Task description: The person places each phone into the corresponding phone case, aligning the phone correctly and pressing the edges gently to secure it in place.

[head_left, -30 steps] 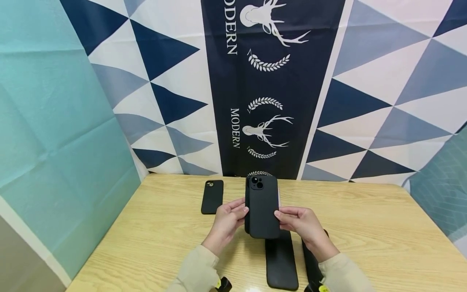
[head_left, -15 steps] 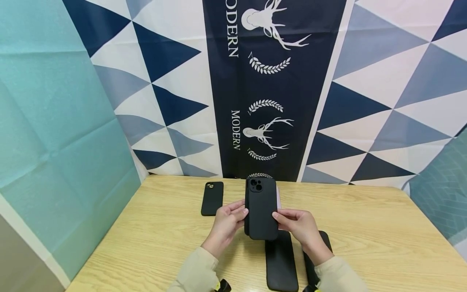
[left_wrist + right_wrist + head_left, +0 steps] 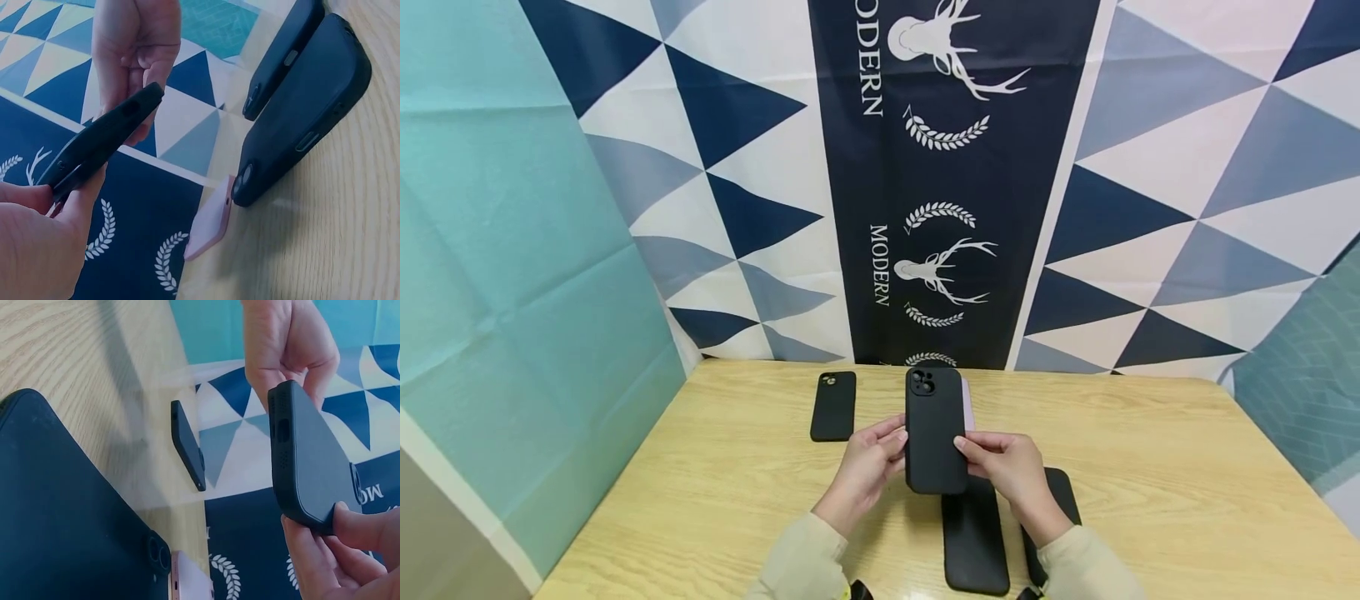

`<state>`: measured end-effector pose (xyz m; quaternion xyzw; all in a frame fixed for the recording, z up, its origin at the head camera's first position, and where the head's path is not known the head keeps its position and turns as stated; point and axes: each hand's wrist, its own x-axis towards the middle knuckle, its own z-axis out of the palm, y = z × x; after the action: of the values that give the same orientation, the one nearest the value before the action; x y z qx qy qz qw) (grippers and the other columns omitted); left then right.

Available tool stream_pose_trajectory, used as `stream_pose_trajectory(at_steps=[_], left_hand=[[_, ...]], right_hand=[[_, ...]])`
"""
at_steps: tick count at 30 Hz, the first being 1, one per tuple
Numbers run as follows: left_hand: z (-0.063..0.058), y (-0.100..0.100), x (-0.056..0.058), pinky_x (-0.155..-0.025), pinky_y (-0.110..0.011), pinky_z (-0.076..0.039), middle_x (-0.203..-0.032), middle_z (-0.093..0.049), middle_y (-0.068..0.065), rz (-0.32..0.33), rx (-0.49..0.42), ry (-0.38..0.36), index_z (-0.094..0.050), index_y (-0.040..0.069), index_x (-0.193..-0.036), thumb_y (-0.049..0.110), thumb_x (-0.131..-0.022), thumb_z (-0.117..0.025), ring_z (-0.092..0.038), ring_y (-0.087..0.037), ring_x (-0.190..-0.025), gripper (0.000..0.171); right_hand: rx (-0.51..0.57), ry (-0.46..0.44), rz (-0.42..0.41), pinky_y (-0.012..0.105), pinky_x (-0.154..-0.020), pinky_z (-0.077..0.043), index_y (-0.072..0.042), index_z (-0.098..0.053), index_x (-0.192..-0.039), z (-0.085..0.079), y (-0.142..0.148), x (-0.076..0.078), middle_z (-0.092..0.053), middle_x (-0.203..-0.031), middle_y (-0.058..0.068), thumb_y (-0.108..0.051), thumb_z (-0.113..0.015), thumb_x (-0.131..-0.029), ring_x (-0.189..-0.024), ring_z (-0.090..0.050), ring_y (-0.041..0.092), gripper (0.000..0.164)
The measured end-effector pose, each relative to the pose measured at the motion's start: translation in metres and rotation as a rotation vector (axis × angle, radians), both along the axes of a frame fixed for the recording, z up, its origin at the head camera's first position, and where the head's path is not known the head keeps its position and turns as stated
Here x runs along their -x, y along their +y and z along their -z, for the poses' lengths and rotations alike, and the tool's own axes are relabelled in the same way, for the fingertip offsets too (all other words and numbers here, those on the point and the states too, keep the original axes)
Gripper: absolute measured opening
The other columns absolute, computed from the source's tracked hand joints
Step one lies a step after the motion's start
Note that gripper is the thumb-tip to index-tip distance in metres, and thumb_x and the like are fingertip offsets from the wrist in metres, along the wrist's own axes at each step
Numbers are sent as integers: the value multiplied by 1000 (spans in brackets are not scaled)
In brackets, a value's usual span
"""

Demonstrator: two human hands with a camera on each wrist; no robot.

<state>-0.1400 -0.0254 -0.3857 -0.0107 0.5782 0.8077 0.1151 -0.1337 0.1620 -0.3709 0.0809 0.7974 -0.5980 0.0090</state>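
Left hand [image 3: 867,467] and right hand [image 3: 1013,468] both pinching the black phone case [image 3: 936,437], pinkish slab [image 3: 967,404] lying behind it.

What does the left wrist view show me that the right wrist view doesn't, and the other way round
Only the left wrist view shows the second black case on the table, alongside the nearer black case.

Only the right wrist view shows the lone black case lying apart.

Both share the left hand and right hand pinching the held case, the nearer black case, and the pink phone-like slab at its camera end, as well as the table and the patterned backdrop.
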Motion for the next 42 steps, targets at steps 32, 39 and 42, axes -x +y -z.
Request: stream_pose_trajectory(at_steps=[32, 39, 42], left_hand=[[-15, 6, -19, -84, -22, -58, -123, -68, -22, -153, 34, 42, -49, -8, -136, 5, -93, -64, -71, -9, -94, 47], [-13, 7, -21, -85, -26, -59, -123, -68, -22, -121, 77, 96, -49, -6, -137, 7, -92, -66, -72, -14, -99, 50], [-18, 5, -19, -89, -27, -58, -126, -66, -22, -82, 91, 109, -48, -4, -139, 8, -90, -69, -72, -18, -105, 55]], right_hand=[[496, -176, -434, 22, -85, -58, 13, -46, -138, 10, 4, -6, -73, -103, -8, -21, -62, -97, -92, -71, 2, 55], [466, -205, -346, 22, -81, -59, 6, -57, -131, 9, 3, -10, -75, -96, -9, -21, -66, -95, -86, -71, 3, 46], [446, -197, -334, 21, -81, -59, 5, -58, -131, 3, 5, -8, -74, -95, -10, -21, -65, -95, -85, -71, 2, 45]])
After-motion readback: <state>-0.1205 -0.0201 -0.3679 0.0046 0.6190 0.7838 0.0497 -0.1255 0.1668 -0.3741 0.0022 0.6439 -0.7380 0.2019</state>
